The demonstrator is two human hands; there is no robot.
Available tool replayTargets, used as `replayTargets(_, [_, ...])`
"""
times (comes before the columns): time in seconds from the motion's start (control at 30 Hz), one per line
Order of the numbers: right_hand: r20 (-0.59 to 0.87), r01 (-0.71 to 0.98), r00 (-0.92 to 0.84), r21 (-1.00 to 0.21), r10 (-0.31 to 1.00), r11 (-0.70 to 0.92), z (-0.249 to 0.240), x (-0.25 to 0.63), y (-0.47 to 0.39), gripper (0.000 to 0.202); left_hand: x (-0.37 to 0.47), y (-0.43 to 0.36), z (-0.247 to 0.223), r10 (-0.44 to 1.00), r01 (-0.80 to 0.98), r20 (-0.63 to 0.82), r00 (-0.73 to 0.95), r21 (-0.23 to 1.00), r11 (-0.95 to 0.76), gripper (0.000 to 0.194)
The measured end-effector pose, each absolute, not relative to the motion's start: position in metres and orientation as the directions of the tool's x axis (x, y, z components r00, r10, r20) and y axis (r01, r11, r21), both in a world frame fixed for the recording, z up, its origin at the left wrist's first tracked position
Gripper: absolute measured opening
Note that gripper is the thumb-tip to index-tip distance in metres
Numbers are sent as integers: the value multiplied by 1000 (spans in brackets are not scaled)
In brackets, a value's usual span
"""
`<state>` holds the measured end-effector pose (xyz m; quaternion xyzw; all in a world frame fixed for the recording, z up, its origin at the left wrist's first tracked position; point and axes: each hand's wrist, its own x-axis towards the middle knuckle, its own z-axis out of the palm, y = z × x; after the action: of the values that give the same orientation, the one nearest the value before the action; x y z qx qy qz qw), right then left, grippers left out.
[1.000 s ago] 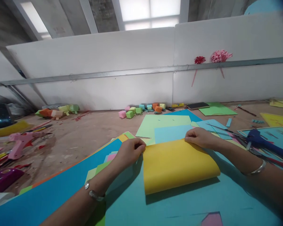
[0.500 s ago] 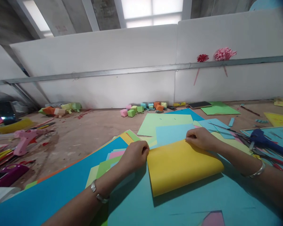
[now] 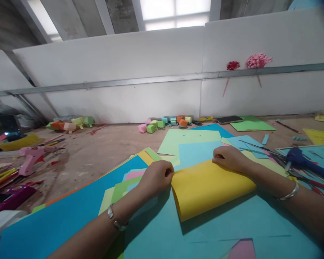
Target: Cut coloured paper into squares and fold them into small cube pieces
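Note:
A yellow sheet of paper is bent over on itself, its rounded fold toward me, above light blue paper. My left hand is closed on the sheet's upper left corner, fingertips pinched together. Along the far edge, near the right, my right hand pinches the same sheet. Both wrists wear silver bracelets. The sheet casts a shadow on the blue paper under it.
Coloured sheets, with a dark blue one, spread at the left. A pink glue gun and pencils lie far left. Blue-handled scissors are beside my right forearm. Small paper cubes sit near the white wall.
My left hand has shifted slightly right with its corner of the yellow sheet. The near fold is rounder and its lower left end has moved up and right. My right hand has barely moved.

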<state>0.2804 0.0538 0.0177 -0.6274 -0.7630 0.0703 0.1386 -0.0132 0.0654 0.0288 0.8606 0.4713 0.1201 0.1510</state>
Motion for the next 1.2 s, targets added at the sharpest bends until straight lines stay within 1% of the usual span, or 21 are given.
replayTargets(0.13, [103,933,-188,-293,977,210,17,281,56,18,-9,68,28,831,783,64,552,303,-544,21])
replayTargets(0.2, [101,931,-184,-301,978,206,17,281,57,17,-7,71,29,765,721,118,633,269,-638,35])
replayTargets(0.23, [101,930,-183,-306,978,206,17,281,57,17,-5,73,31,703,663,128,700,249,-706,42])
replayTargets(0.3, [106,927,-182,-314,978,207,16,281,57,17,-1,79,37,538,511,72,840,231,-828,49])
replayTargets(0.37, [113,924,-184,-320,976,211,15,282,57,17,6,87,45,429,426,-49,902,264,-865,49])
replayTargets(0.43, [121,921,-189,-323,975,218,14,282,57,17,17,94,52,436,457,-137,889,293,-840,46])
replayTargets(0.5, [130,919,-192,-324,973,224,14,283,57,17,32,100,55,484,510,-163,860,305,-804,34])
replayTargets(0.57, [137,919,-191,-322,972,226,14,282,56,16,49,101,53,497,513,-137,857,302,-803,21])
replayTargets(0.63, [143,920,-192,-317,971,229,14,282,55,16,64,98,46,490,484,-58,870,293,-825,22])
replayTargets(0.7, [146,921,-192,-314,970,230,15,281,55,17,75,91,36,441,410,43,896,299,-862,15])
replayTargets(0.73, [146,921,-192,-315,971,229,15,281,55,17,78,87,30,404,361,87,911,308,-880,17])
replayTargets(0.8, [141,921,-188,-319,972,225,15,281,55,17,78,82,18,329,264,160,931,330,-906,24])
replayTargets(0.87, [135,919,-182,-328,974,218,15,282,56,15,74,80,8,287,194,231,930,356,-914,31])
replayTargets(0.93, [127,917,-174,-339,977,207,14,283,57,14,69,82,0,263,138,305,915,377,-916,33])
replayTargets(1.0, [122,917,-161,-349,979,194,14,283,58,13,65,82,-2,225,112,298,928,355,-928,34])
replayTargets(1.1, [115,917,-145,-357,983,177,15,283,57,13,60,78,3,168,103,224,960,277,-955,41])
replayTargets(1.2, [112,921,-137,-352,984,168,16,282,56,12,57,68,13,150,114,142,978,234,-966,45])
